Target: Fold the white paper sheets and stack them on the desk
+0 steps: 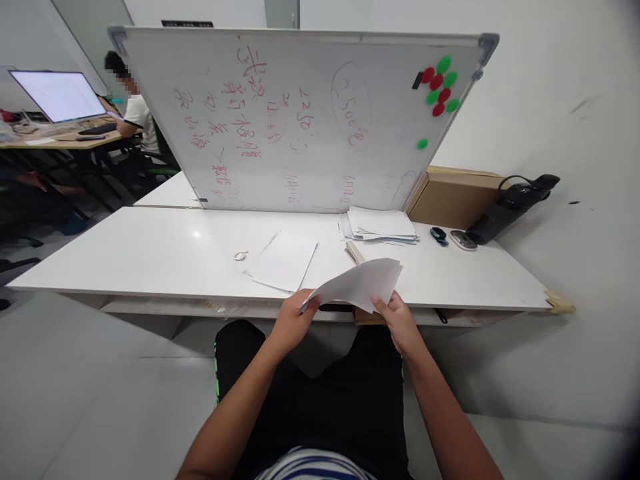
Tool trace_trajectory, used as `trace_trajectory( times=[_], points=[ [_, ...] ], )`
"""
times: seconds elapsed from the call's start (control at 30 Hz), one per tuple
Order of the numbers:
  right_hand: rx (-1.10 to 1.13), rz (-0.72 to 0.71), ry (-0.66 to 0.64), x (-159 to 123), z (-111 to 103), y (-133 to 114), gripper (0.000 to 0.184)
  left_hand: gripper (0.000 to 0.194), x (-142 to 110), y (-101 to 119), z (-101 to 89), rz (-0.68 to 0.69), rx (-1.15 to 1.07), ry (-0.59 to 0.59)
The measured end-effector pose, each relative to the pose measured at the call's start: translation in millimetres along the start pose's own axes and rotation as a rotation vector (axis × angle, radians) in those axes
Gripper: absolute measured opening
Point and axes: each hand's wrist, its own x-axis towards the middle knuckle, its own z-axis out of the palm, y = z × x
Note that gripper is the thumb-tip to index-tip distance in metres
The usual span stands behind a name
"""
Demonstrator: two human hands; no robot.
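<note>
The board [320, 160], which carries red writing, stands with its lower edge at the back of the counter [150, 257], and I take it as landmark. In front of the board, nearer to the person, the sheets [357, 283] are held up in the air over the counter's front edge, bent in a soft curve. The left hand [295, 320] is closed around their left end, with the thumb on top. The right hand [400, 321] is partly closed and pinches them near the lower right corner, the thumb lying on the paper. How many sheets they are, I cannot tell. Before the middle of the board, a loose pile [285, 260] of paper lies flat, and to its left is a small white ring [241, 256]. Close before the board's lower right part lies a thicker stack [383, 223], and nearer than it a pale object [354, 253], partly covered by the held sheets. To the right of the board are the box [455, 197], the dark bottle [513, 210], the mouse [464, 240] and the watch [439, 235]. Beyond the board's left side, another person [143, 120] sits near a lit screen [57, 97].
</note>
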Motion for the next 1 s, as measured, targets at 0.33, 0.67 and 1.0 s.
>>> trace_trajectory(
  times=[0.33, 0.67, 1.0],
  points=[
    [-0.307, -0.040, -0.005, 39.0, -16.4, -13.8, 0.045, 0.042, 54.2, -15.2, 33.8, -0.114, -0.246, 0.164],
    [-0.250, -0.059, 0.001, 38.3, -18.2, -6.0, 0.047, 0.053, 52.5, -10.2, 24.2, -0.068, -0.359, 0.120],
    [-0.097, -0.031, -0.179, 37.8, -20.6, -9.0, 0.045, 0.043, 67.4, -11.3, 22.8, 0.029, -0.459, 0.143]
  ],
)
